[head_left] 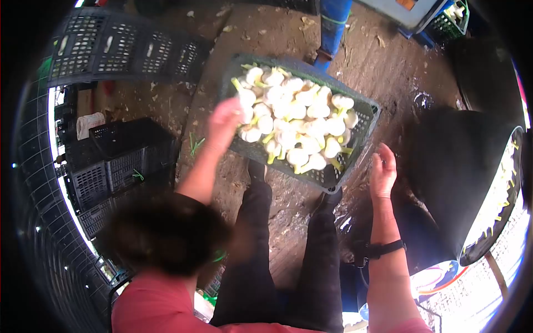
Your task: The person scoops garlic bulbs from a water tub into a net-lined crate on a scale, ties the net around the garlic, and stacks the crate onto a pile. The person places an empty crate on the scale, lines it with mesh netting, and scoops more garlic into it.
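A dark green plastic crate [356,161] full of white bulbs with short green stems [297,111] sits on the ground in front of my legs. My left hand [226,115] is over the crate's left side, against the bulbs there; motion smears its fingers, so whether it holds a bulb is unclear. To the right of the crate and apart from it, my right hand [384,171] is raised with loosely curved fingers, thumb apart, and nothing in it. A dark band [383,249] circles my right wrist.
Black crates stand at the left [125,155] and upper left [130,47]. A blue post [335,28] rises behind the bulb crate. At the right is a large black container [461,177] with more bulbs beside it. A blurred dark shape [166,230] covers part of my left arm.
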`<action>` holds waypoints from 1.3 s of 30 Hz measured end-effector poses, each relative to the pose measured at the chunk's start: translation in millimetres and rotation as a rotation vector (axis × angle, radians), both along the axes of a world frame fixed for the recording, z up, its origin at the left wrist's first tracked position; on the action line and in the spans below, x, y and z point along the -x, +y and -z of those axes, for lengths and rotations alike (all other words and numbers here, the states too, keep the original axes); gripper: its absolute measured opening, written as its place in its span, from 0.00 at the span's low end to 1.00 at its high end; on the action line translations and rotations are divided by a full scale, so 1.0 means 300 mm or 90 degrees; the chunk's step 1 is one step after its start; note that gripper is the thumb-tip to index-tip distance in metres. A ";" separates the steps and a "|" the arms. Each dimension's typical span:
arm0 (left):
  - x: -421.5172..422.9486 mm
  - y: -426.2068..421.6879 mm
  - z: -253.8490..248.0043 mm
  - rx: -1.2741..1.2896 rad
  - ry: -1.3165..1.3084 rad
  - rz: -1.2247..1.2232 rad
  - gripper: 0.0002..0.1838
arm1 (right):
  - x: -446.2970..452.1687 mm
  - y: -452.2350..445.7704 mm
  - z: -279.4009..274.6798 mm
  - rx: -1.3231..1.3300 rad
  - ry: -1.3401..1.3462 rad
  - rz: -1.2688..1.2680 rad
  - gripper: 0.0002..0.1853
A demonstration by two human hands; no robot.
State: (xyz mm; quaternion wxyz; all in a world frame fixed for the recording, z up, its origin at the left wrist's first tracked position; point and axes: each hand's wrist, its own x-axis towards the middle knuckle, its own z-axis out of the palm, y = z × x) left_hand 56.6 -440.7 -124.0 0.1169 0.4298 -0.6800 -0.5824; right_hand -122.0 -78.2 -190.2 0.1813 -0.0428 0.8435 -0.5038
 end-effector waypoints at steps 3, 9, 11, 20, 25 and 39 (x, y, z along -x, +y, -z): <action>-0.213 -0.214 0.164 0.219 -0.112 -0.153 0.25 | -0.126 0.109 0.105 0.142 -0.623 0.318 0.28; -0.487 -0.359 0.399 -0.566 -0.097 -0.340 0.18 | -0.385 0.031 0.220 0.523 -0.683 0.318 0.16; -0.448 -0.307 0.381 -0.689 -0.036 -0.208 0.16 | -0.418 0.007 0.234 0.417 -0.599 0.387 0.11; -0.471 -0.238 0.457 -0.268 -0.012 -0.378 0.12 | -0.456 -0.006 0.301 0.158 -0.268 0.373 0.17; -0.554 -0.208 0.308 -0.385 -0.086 -0.279 0.08 | -0.467 -0.077 0.034 -0.004 -0.323 0.431 0.12; -0.057 -0.179 -0.085 0.132 0.003 0.190 0.06 | -0.135 -0.464 -0.263 -0.277 0.190 -0.226 0.08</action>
